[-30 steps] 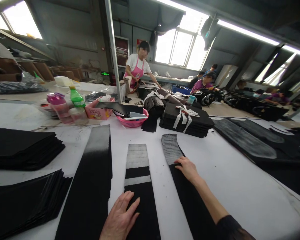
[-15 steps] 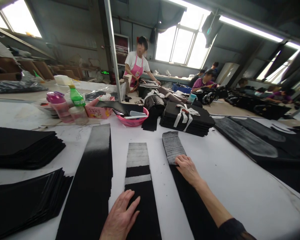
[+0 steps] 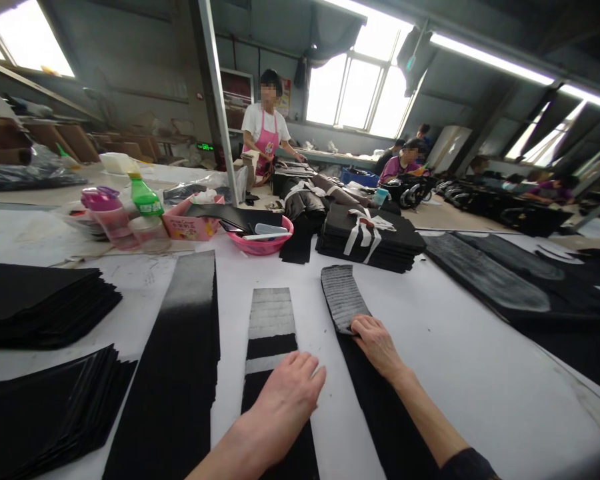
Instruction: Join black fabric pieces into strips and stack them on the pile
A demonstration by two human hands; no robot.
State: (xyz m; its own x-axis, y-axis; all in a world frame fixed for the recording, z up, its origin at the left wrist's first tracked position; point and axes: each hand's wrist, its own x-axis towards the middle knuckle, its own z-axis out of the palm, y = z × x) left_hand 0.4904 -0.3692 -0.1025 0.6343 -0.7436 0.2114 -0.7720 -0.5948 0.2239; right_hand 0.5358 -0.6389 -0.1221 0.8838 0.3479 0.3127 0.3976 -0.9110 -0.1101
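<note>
My left hand (image 3: 286, 393) lies flat, fingers stretched, on the middle row of overlapped black strips (image 3: 270, 319), near a pale band across it. My right hand (image 3: 377, 341) rests palm down, fingers slightly curled, on the right row of black pieces (image 3: 343, 297), just below its grey ribbed far end. A wider row of shiny black sheets (image 3: 180, 347) runs along the white table (image 3: 455, 360) to the left of both hands.
Stacks of black sheets (image 3: 35, 303) sit at the left. A pink basin (image 3: 265, 240), pink box (image 3: 193, 223), green bottle (image 3: 143, 197) and a tied black bundle (image 3: 370, 237) stand farther back. A person in a pink apron (image 3: 263, 133) and other seated people work behind.
My left hand slid forward along the middle row, from its near end up towards the pale band. My right hand stayed on the right row.
</note>
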